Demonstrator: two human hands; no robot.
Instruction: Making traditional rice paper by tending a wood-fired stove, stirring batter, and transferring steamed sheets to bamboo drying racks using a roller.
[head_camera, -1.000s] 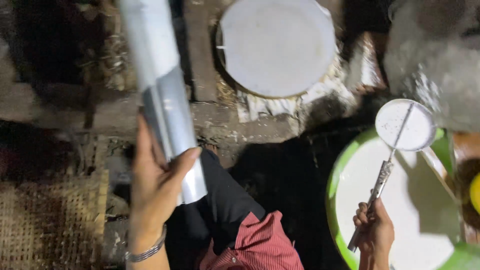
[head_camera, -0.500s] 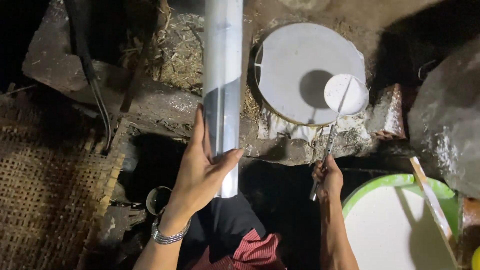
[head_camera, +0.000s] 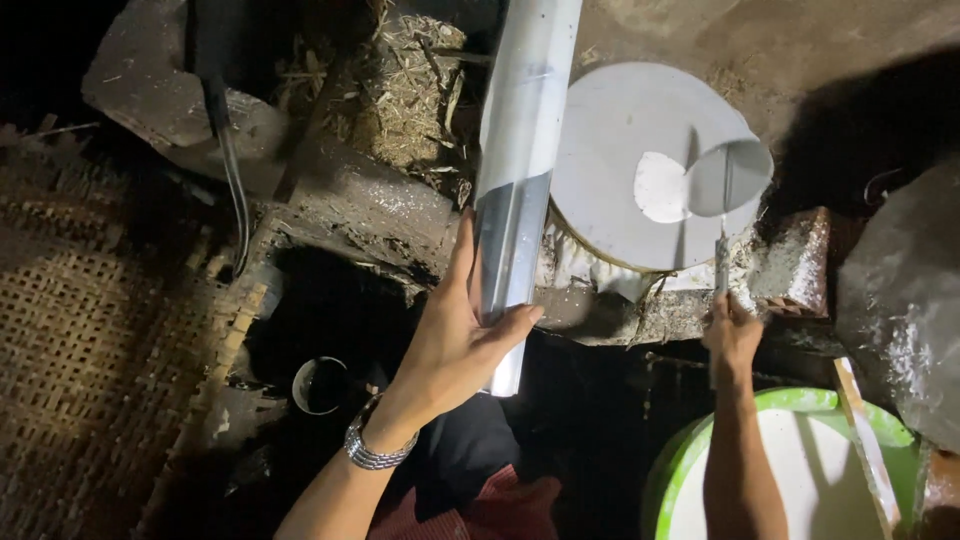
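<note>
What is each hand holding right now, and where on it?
The left hand grips the long grey tube near its lower end. The right hand holds the ladle by the end of its handle, bowl tipped over the round white surface.

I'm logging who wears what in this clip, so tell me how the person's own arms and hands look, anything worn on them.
Both forearms are bare, with no sleeves or gloves in view. The left hand has a silver metal link bracelet around the wrist. The right hand shows no ring, band or watch that can be made out. No marks are visible in the dim light.
</note>
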